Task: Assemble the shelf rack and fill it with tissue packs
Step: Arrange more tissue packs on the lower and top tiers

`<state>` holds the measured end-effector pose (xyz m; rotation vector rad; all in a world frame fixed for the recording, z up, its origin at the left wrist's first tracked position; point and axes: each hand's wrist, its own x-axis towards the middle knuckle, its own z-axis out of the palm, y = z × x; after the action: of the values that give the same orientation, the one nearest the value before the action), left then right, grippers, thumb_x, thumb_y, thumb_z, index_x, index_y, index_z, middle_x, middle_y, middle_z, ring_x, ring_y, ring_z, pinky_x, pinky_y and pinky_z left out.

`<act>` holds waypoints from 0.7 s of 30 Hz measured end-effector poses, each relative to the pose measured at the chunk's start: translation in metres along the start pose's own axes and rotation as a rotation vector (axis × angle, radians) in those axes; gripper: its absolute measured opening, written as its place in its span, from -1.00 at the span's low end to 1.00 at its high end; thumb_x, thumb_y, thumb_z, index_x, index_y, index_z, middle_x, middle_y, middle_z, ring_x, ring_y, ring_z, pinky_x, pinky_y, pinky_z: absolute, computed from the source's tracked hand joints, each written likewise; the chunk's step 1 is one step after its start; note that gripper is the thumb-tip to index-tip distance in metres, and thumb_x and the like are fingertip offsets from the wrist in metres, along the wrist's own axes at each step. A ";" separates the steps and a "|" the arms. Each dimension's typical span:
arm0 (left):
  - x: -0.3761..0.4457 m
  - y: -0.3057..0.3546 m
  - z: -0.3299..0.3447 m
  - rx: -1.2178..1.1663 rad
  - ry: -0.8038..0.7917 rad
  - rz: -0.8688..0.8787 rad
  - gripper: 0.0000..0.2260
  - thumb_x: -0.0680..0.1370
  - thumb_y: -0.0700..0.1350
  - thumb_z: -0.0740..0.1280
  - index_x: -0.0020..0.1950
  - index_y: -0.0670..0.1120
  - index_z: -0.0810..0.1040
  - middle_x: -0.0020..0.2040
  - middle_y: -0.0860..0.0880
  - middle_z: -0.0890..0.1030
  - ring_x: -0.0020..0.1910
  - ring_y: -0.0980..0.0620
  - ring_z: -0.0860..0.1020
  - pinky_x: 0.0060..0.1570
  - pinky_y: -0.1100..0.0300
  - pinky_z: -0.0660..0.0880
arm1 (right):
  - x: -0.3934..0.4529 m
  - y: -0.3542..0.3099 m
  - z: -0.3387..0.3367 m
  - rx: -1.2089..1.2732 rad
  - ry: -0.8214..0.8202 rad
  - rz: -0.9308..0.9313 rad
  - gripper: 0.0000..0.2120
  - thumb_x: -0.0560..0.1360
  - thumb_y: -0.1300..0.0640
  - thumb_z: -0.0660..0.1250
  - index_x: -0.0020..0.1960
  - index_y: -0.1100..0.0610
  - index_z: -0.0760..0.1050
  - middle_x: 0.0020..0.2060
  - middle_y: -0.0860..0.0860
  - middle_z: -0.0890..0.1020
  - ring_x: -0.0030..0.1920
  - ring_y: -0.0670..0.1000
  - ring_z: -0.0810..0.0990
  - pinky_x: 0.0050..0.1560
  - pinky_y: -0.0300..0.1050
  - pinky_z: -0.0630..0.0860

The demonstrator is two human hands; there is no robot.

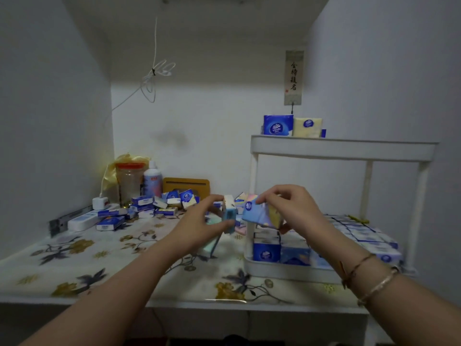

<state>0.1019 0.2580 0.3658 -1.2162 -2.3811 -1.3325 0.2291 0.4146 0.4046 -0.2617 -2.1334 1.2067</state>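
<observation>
Left hand (199, 226) grips a small stack of tissue packs (229, 212) on edge, thumb on top, fingers curled beneath. Right hand (291, 208) pinches a blue tissue pack (259, 213) by its upper edge, fingers bent, the pack tilted. The two loads sit just beside each other above the floral table (99, 255). Below the right grip, the white shelf rack (344, 148) holds rows of packs in its lower tray (287, 270); two packs (291, 126) stand on top. Loose packs (154, 206) lie beyond the left hand.

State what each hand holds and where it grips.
The left hand pinches a tissue pack by its top and bottom ends. The right hand grips a blue pack by its upper edge, above the rack.
</observation>
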 end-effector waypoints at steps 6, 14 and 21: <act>0.025 -0.013 0.030 -0.230 -0.198 -0.217 -0.60 0.50 -0.04 0.42 0.25 0.08 0.33 -0.01 0.10 0.58 -0.08 0.14 0.60 -0.15 0.28 0.54 | 0.019 0.040 -0.020 0.017 0.205 0.032 -0.75 0.50 0.17 0.23 -0.25 0.07 0.64 -0.29 -0.02 0.59 -0.32 -0.01 0.49 -0.31 -0.11 0.41; 0.052 -0.008 0.037 -0.278 -0.371 -0.112 -0.56 0.56 -0.18 0.32 0.27 0.27 0.31 0.15 -0.03 0.62 0.04 0.06 0.64 0.04 0.06 0.61 | 0.054 0.074 0.003 -0.179 0.057 -0.002 -0.76 0.50 0.26 0.26 0.14 0.08 0.48 0.01 -0.01 0.51 -0.11 -0.02 0.49 -0.25 -0.22 0.36; 0.049 -0.015 0.023 -0.280 -0.436 -0.110 -0.61 0.52 -0.13 0.38 0.24 0.15 0.32 -0.04 -0.10 0.70 -0.15 -0.11 0.66 -0.10 0.01 0.60 | 0.064 0.095 0.011 -0.343 -0.107 -0.014 -0.58 0.49 0.26 0.26 0.32 0.04 0.33 0.17 0.11 0.41 0.01 0.03 0.44 -0.13 -0.24 0.28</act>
<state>0.0642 0.3002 0.3661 -1.6169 -2.6448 -1.6198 0.1599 0.4897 0.3511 -0.3369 -2.4274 0.8570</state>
